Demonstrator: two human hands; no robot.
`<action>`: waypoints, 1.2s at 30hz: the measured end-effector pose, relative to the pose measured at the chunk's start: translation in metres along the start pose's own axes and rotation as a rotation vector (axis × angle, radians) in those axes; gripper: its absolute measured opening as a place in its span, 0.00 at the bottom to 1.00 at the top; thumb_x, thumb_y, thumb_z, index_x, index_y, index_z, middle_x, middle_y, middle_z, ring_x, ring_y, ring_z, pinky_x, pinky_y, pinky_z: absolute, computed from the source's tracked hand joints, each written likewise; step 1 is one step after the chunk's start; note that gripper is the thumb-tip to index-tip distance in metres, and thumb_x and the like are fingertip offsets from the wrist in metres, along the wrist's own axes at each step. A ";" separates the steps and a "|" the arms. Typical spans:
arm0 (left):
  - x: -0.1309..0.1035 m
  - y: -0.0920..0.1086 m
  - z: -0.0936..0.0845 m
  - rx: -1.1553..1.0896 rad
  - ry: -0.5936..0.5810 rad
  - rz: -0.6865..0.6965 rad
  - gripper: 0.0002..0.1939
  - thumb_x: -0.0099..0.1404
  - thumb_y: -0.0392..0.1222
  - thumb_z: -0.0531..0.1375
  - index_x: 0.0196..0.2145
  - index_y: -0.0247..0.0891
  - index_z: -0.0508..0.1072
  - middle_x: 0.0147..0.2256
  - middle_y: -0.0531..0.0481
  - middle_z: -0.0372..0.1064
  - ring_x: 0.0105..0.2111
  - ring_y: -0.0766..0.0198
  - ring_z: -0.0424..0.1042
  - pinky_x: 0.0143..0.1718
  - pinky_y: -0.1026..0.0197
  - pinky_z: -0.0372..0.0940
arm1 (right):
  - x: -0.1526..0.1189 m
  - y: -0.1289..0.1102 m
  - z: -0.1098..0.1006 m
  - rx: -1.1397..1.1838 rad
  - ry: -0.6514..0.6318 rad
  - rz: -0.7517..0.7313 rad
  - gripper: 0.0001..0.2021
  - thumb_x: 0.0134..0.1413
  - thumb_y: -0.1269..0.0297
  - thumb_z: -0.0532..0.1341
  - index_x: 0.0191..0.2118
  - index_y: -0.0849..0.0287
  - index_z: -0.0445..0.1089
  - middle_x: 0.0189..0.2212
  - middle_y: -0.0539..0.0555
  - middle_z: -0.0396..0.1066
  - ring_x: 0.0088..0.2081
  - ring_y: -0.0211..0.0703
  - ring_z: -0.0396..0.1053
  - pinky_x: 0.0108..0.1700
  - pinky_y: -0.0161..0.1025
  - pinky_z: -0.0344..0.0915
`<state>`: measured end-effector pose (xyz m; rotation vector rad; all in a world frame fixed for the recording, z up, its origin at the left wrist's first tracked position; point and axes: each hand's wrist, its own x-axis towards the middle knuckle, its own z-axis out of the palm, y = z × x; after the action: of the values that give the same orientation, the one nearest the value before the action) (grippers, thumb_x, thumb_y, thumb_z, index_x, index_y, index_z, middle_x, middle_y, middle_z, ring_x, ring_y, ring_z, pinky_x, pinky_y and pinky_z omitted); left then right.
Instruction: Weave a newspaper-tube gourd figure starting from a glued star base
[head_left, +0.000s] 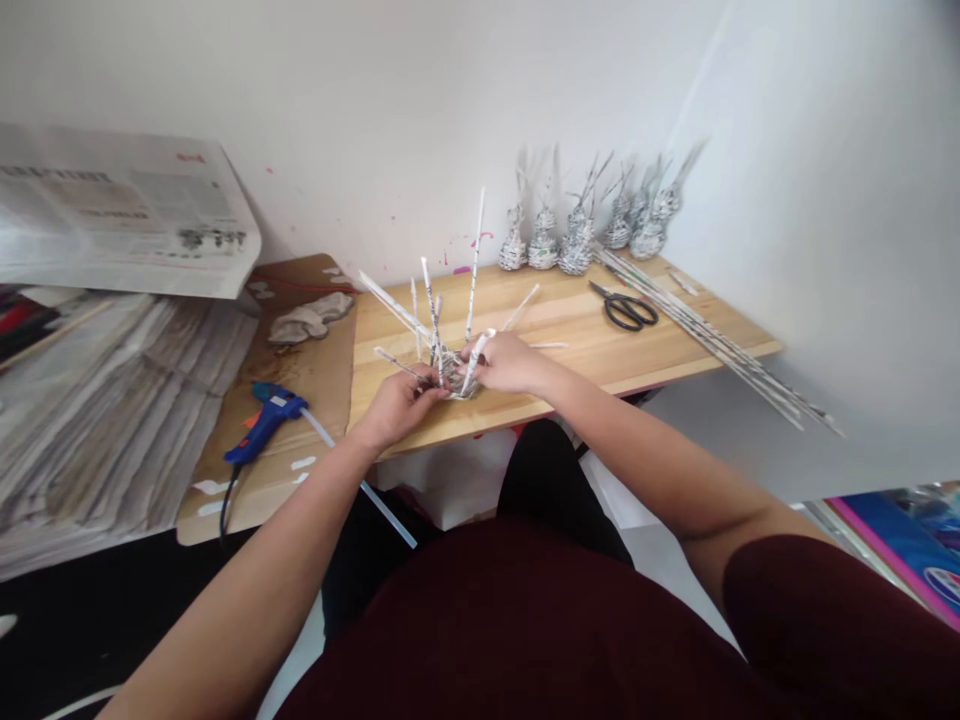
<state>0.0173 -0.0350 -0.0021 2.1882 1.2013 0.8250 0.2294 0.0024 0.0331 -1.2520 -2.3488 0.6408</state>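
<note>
On the front of the wooden board sits a small woven base of rolled newspaper (454, 372), with several paper tubes sticking up and outward from it. My left hand (401, 405) grips its left side, thumb and fingers closed at the lower edge. From the right, my right hand (504, 362) has its fingers closed on the weave by a bent white paper tube (478, 358). One tall paper tube (475, 262) rises behind the hands. My fingers hide part of the weave.
Black-handled scissors (630, 308) and long paper tubes (705, 325) lie on the wooden board (570, 300) at right. Several woven figures (577, 240) stand by the wall. To the left are a blue glue gun (268, 420), a crumpled cloth (311, 318) and stacked newspapers (135, 410).
</note>
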 end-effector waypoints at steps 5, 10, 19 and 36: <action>-0.001 0.000 -0.002 0.068 -0.004 -0.017 0.09 0.66 0.44 0.54 0.36 0.37 0.72 0.31 0.50 0.72 0.32 0.61 0.71 0.39 0.60 0.64 | 0.000 0.004 0.003 0.076 0.107 0.050 0.07 0.55 0.64 0.64 0.29 0.61 0.73 0.24 0.49 0.70 0.27 0.36 0.64 0.32 0.34 0.55; -0.001 -0.005 -0.001 0.089 0.011 -0.008 0.09 0.67 0.43 0.52 0.36 0.37 0.70 0.30 0.50 0.70 0.31 0.61 0.69 0.38 0.60 0.64 | -0.009 0.019 0.001 0.251 0.139 0.048 0.09 0.56 0.62 0.62 0.28 0.61 0.71 0.23 0.49 0.71 0.27 0.37 0.67 0.32 0.35 0.58; -0.002 -0.003 -0.003 0.107 0.008 0.004 0.08 0.66 0.41 0.52 0.36 0.38 0.69 0.32 0.48 0.71 0.33 0.60 0.70 0.39 0.59 0.65 | -0.014 0.032 0.009 0.428 0.128 0.020 0.08 0.57 0.62 0.60 0.33 0.60 0.72 0.22 0.49 0.71 0.25 0.38 0.70 0.33 0.37 0.64; -0.003 -0.001 -0.003 0.109 0.014 -0.020 0.09 0.66 0.42 0.52 0.35 0.38 0.70 0.31 0.49 0.71 0.34 0.60 0.71 0.41 0.59 0.66 | -0.018 0.039 0.014 0.308 0.049 -0.049 0.08 0.54 0.62 0.64 0.35 0.60 0.77 0.26 0.50 0.74 0.28 0.38 0.69 0.34 0.35 0.62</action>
<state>0.0128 -0.0364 -0.0014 2.2568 1.3009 0.7843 0.2565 0.0034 -0.0030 -1.0566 -2.1336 0.9047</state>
